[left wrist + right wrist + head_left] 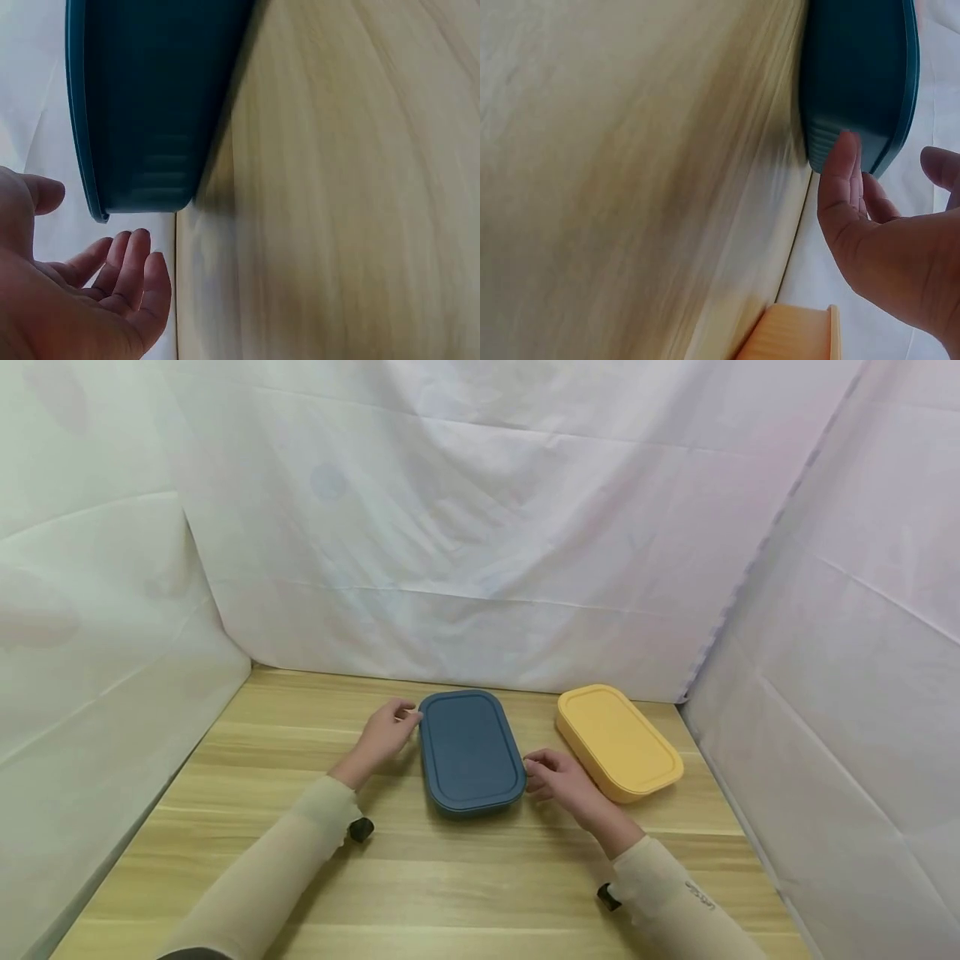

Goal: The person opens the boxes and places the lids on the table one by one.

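Note:
A dark blue lidded box (474, 750) rests on the wooden table between the two hands. At its upper left edge is the left hand (387, 732), fingers loosely bent; in the left wrist view the fingers (131, 274) and thumb show a gap from the box (142, 112). The right hand (566, 783) is by the box's lower right side, its fingertips right at the edge. From the right wrist view, the fingers (844, 180) overlap the box wall (855, 82), thumb held apart. Neither hand grips anything.
A yellow lidded box (621, 739) lies at an angle on the table (450, 893), just beyond the right hand. White cloth (480, 527) hangs behind the table and along both sides. Dark wrist straps sit on both light sleeves (277, 860).

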Action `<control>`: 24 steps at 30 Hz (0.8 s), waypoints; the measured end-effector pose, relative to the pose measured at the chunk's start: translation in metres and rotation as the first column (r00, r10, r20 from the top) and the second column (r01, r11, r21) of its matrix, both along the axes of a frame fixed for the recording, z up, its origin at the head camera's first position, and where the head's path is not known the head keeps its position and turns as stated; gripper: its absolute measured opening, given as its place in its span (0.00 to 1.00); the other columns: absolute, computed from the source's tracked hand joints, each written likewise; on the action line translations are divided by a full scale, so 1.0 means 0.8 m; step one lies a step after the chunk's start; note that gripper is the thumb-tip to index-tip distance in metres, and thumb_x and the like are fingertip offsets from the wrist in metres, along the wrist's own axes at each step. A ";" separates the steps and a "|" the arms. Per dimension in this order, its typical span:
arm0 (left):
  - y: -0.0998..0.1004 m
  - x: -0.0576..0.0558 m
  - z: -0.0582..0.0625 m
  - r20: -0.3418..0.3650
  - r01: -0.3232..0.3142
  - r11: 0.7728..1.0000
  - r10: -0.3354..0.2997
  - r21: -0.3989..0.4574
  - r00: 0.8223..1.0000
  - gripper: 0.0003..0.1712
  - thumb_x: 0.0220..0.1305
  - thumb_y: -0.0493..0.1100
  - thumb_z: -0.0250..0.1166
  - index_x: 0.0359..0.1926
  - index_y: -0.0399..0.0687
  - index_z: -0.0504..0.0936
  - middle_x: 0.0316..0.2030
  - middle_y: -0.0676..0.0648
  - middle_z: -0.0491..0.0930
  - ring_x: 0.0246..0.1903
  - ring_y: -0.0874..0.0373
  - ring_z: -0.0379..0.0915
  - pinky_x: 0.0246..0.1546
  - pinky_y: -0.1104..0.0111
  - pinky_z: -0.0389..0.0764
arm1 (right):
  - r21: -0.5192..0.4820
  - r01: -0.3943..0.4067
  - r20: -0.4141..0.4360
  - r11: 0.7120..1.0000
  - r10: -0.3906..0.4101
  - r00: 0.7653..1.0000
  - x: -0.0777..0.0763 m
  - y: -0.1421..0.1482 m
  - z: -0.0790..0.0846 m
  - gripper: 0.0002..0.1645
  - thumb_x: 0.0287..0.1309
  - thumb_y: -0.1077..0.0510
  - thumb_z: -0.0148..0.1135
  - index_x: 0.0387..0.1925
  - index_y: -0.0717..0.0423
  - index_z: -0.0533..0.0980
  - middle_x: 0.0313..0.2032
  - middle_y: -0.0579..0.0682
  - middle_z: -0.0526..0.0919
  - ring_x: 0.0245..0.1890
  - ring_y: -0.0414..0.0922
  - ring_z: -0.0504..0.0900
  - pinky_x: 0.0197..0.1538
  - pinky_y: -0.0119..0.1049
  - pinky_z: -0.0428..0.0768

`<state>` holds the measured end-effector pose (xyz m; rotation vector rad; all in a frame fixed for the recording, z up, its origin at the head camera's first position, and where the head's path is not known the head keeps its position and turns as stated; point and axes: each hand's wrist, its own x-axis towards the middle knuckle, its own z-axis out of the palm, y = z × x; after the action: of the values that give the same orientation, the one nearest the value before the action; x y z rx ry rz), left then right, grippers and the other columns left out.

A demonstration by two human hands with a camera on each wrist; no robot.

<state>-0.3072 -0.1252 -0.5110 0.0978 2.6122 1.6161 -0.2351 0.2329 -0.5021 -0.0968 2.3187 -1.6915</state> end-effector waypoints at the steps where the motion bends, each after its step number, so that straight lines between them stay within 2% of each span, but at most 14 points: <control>1: 0.001 -0.001 -0.001 0.007 0.003 1.000 -0.003 0.010 1.000 0.33 0.87 0.53 0.59 0.79 0.37 0.71 0.65 0.34 0.78 0.60 0.40 0.81 0.57 0.50 0.84 | -0.006 -0.002 0.003 1.000 0.002 1.000 0.000 0.000 0.000 0.24 0.85 0.51 0.60 0.66 0.68 0.78 0.55 0.60 0.87 0.47 0.52 0.89 0.55 0.57 0.88; 9: 0.008 -0.006 -0.005 0.050 -0.008 0.997 0.004 0.076 0.999 0.42 0.85 0.60 0.60 0.83 0.36 0.63 0.58 0.34 0.80 0.54 0.41 0.84 0.55 0.50 0.85 | -0.010 0.000 0.010 1.000 0.000 1.000 0.001 -0.005 0.000 0.25 0.82 0.49 0.64 0.65 0.66 0.80 0.52 0.58 0.87 0.46 0.52 0.89 0.54 0.58 0.88; 14: 0.013 -0.006 -0.006 0.060 -0.013 0.993 0.007 0.116 0.998 0.39 0.85 0.53 0.61 0.83 0.36 0.63 0.56 0.34 0.80 0.49 0.41 0.85 0.53 0.50 0.86 | -0.002 0.006 0.008 1.000 -0.006 1.000 0.001 -0.009 -0.002 0.23 0.81 0.52 0.65 0.65 0.65 0.80 0.49 0.57 0.86 0.43 0.49 0.88 0.52 0.55 0.89; 17: 0.016 -0.007 -0.007 0.058 -0.010 0.992 0.003 0.125 0.998 0.36 0.84 0.47 0.61 0.82 0.35 0.64 0.54 0.34 0.81 0.44 0.42 0.86 0.47 0.52 0.88 | 0.002 0.004 0.001 1.000 -0.004 1.000 0.001 -0.012 -0.003 0.22 0.81 0.56 0.65 0.66 0.65 0.79 0.47 0.56 0.84 0.42 0.48 0.88 0.51 0.53 0.89; 21: 0.018 -0.008 -0.010 0.051 -0.001 0.989 -0.007 0.151 0.999 0.32 0.84 0.43 0.61 0.80 0.35 0.66 0.49 0.36 0.81 0.36 0.47 0.84 0.39 0.57 0.88 | -0.012 0.005 0.002 1.000 -0.005 1.000 0.001 -0.014 -0.002 0.22 0.80 0.60 0.65 0.67 0.67 0.78 0.48 0.57 0.83 0.40 0.48 0.87 0.51 0.51 0.89; 24: 0.017 -0.009 -0.012 0.057 0.006 0.983 -0.017 0.185 0.998 0.31 0.84 0.42 0.61 0.80 0.36 0.67 0.48 0.37 0.80 0.33 0.52 0.81 0.36 0.60 0.87 | -0.038 0.013 0.021 0.999 -0.012 1.000 -0.001 -0.015 -0.003 0.23 0.80 0.61 0.65 0.68 0.67 0.77 0.49 0.58 0.82 0.39 0.48 0.86 0.51 0.49 0.89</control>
<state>-0.3145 -0.1116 -0.5207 0.0744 2.4092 1.8255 -0.2361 0.2213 -0.5049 -0.0722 2.2775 -1.7345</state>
